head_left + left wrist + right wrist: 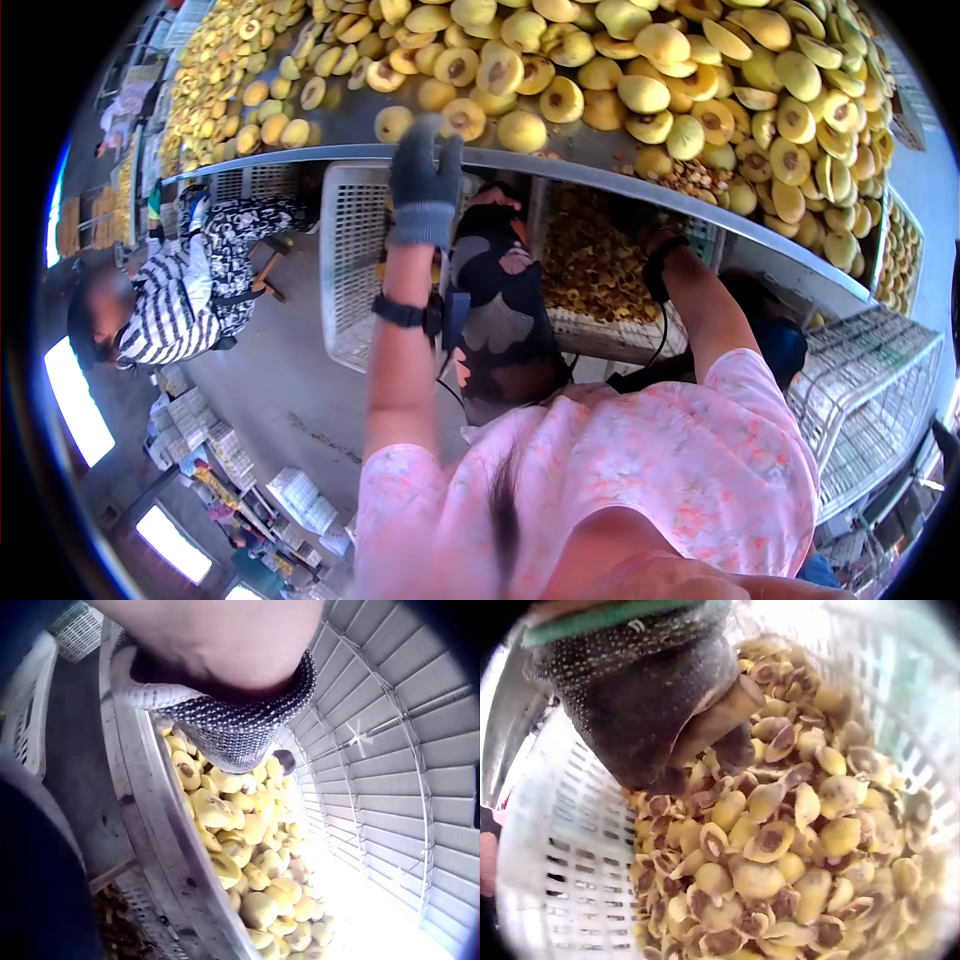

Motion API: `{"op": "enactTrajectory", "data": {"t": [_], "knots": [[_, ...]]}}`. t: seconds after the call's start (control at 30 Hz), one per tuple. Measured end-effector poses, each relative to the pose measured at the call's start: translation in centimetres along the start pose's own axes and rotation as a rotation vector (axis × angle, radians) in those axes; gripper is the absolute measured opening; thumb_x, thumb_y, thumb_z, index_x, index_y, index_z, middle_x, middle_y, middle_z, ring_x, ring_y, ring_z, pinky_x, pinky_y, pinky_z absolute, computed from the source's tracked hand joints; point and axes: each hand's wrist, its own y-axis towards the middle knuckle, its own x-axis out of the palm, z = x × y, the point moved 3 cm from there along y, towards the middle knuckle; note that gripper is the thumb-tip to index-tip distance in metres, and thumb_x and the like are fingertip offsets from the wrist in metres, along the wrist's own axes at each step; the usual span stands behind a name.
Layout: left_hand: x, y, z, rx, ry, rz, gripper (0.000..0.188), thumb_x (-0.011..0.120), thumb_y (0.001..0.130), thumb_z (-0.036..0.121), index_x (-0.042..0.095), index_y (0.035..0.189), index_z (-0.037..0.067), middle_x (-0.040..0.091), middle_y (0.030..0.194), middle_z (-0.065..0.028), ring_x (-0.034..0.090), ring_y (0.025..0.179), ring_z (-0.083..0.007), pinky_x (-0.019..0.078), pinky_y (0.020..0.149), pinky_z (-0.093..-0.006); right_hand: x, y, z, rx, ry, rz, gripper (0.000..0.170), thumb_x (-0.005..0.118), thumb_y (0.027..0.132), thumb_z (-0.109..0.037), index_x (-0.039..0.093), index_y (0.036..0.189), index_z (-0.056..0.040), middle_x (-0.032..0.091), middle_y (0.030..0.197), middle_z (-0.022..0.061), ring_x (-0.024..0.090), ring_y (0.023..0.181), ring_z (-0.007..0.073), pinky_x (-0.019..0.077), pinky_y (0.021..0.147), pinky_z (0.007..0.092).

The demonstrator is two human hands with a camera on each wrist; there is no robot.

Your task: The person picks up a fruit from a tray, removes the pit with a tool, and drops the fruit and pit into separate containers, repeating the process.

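Observation:
My left hand [424, 185], in a dark grey knit glove, reaches over the metal table edge, fingers extended beside a yellow peach half [393, 124]. In the left wrist view its glove cuff [236, 739] hides most of the fingers above the heaped peach halves [255, 832]. Below the table edge, my gloved right hand [645, 712] grips a brown wooden handle [724, 716]; the rest of that tool is hidden. Under this hand, a white slotted crate [570, 847] holds many small yellow cut pieces with brown centres [769, 840].
Halved peaches [645, 95] cover much of the metal table [350, 110], with small brown scraps [695, 178] near its edge. A white crate [350, 270] stands below, left of my leg. More crates [865, 390] are at right. Another person [180, 310] works at left.

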Motion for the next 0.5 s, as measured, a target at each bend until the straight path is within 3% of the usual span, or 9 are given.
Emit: {"op": "enactTrajectory", "data": {"t": [0.03,0.1,0.13,0.2,0.27,0.3,0.37,0.43,0.5], "knots": [[1.0,0.8,-0.3,0.060,0.094,0.026,0.041,0.060,0.085,0.039,0.059,0.106,0.004,0.063,0.106,-0.0210,0.061,0.098,-0.0361,0.0470,0.086,-0.0428,0.6,-1.3,-3.5,0.082,-0.315,-0.049,0.039,0.041,0.095,-0.027,0.048,0.127,-0.0069,0.050,0.128,0.0130,0.047,0.117,0.0251,0.0357,0.101,0.0354],[2.4,3.0,0.4,-0.195,0.334,-0.241,0.051,0.061,0.080,0.048,0.060,0.107,0.005,0.063,0.107,-0.0209,0.061,0.099,-0.0357,0.0476,0.086,-0.0425,2.0,-4.1,-10.7,0.191,-1.000,-0.231,0.032,0.043,0.093,-0.021,0.055,0.118,-0.0040,0.057,0.117,0.0151,0.055,0.106,0.0270,0.0425,0.092,0.0354],[2.9,3.7,0.7,-0.316,0.456,-0.374,0.056,0.061,0.078,0.053,0.060,0.108,0.005,0.063,0.108,-0.0208,0.061,0.100,-0.0355,0.0478,0.086,-0.0423,1.9,-5.1,-11.0,0.144,-1.226,-0.408,0.029,0.045,0.090,-0.018,0.058,0.112,-0.0042,0.060,0.108,0.0161,0.058,0.097,0.0299,0.0463,0.084,0.0383],[3.7,4.5,0.1,-0.333,0.394,-0.479,0.067,0.061,0.075,0.060,0.058,0.115,0.006,0.062,0.112,-0.0198,0.058,0.106,-0.0340,0.0447,0.091,-0.0424,1.7,-7.2,-12.0,0.020,-1.458,-0.626,0.025,0.048,0.087,-0.017,0.061,0.105,-0.0050,0.064,0.097,0.0171,0.062,0.087,0.0334,0.0504,0.076,0.0414],[4.3,5.2,0.2,-0.413,0.343,-0.673,0.071,0.063,0.073,0.062,0.058,0.117,0.006,0.060,0.118,-0.0192,0.057,0.110,-0.0340,0.0441,0.092,-0.0423,2.9,-9.8,-13.5,-0.128,-1.468,-0.691,0.024,0.051,0.084,-0.018,0.062,0.102,-0.0060,0.064,0.095,0.0173,0.062,0.086,0.0346,0.0510,0.075,0.0420],[4.6,5.4,0.2,-0.358,0.327,-0.625,0.070,0.063,0.072,0.061,0.058,0.114,0.006,0.061,0.115,-0.0198,0.058,0.108,-0.0342,0.0452,0.091,-0.0425,3.2,-11.2,-14.4,-0.207,-1.476,-0.723,0.024,0.052,0.083,-0.019,0.063,0.100,-0.0066,0.064,0.094,0.0174,0.063,0.085,0.0352,0.0513,0.074,0.0423],[5.1,4.9,0.1,-0.251,0.296,-0.527,0.066,0.064,0.071,0.060,0.060,0.109,0.006,0.063,0.109,-0.0210,0.061,0.103,-0.0344,0.0476,0.087,-0.0429,3.8,-13.9,-17.4,-0.154,-1.415,-0.631,0.026,0.054,0.084,-0.023,0.061,0.100,-0.0046,0.064,0.090,0.0196,0.062,0.084,0.0361,0.0511,0.073,0.0421],[3.7,3.9,1.7,-0.161,0.190,-0.288,0.062,0.069,0.070,0.055,0.059,0.106,0.005,0.063,0.105,-0.0214,0.061,0.099,-0.0363,0.0475,0.086,-0.0442,5.4,-16.4,-22.6,0.042,-1.347,-0.471,0.028,0.057,0.084,-0.026,0.060,0.098,-0.0019,0.063,0.087,0.0205,0.062,0.084,0.0367,0.0509,0.072,0.0413],[2.3,2.5,2.7,-0.102,0.025,-0.062,0.060,0.071,0.070,0.052,0.059,0.104,0.004,0.064,0.103,-0.0217,0.061,0.095,-0.0375,0.0474,0.085,-0.0450,5.2,-18.6,-24.1,0.144,-1.298,-0.475,0.032,0.056,0.081,-0.025,0.062,0.099,0.0005,0.063,0.095,0.0223,0.062,0.089,0.0383,0.0499,0.078,0.0434]]}}
